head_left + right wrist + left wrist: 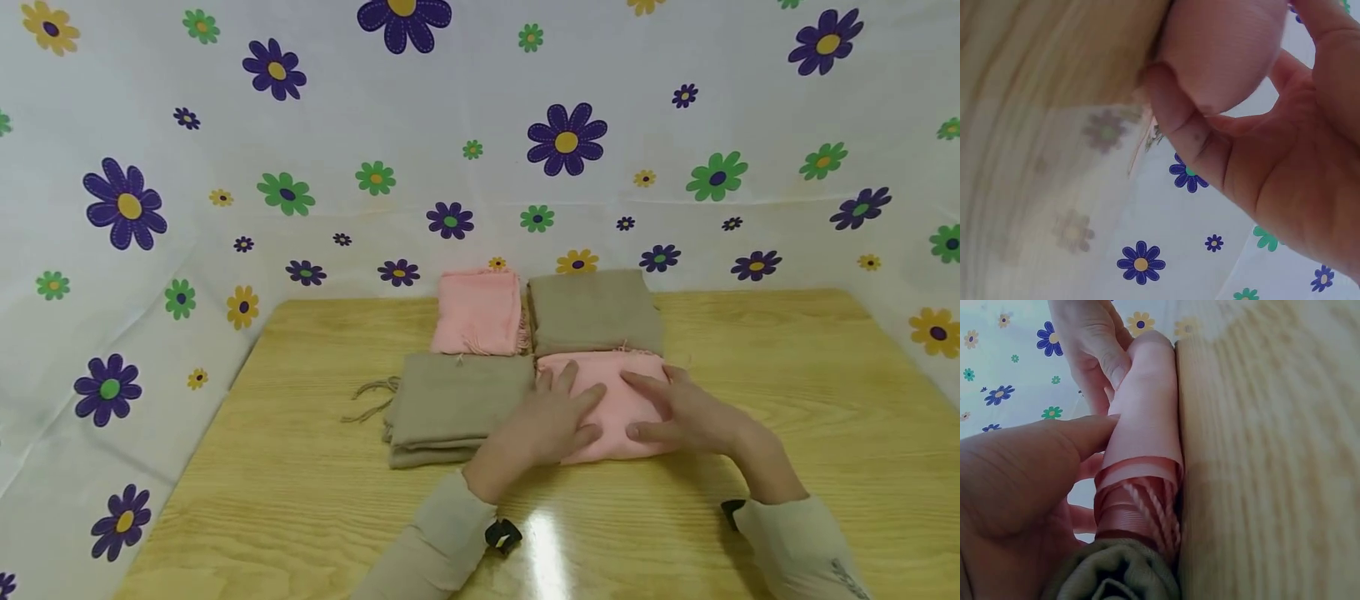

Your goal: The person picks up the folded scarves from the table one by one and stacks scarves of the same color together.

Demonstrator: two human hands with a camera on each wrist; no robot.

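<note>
A folded pink scarf (618, 400) lies at the front right of a group of folded scarves. My left hand (551, 417) rests on its left part with fingers spread; the thumb (1088, 434) touches its front side in the left wrist view. My right hand (690, 408) is at its right edge, thumb and fingers apart. In the right wrist view, the little finger (1188, 125) of the right hand lies along the scarf's rounded edge (1219, 56), close to the table. Twisted pink fringe (1157, 515) shows at the scarf's left end.
A folded olive-beige scarf (461, 400) with loose tassels lies directly left of the pink one. Behind them sit a smaller folded pink scarf (476, 312) and another olive-beige one (596, 312). The wooden table (300, 500) meets a flower-printed white cloth (330, 125) at the back.
</note>
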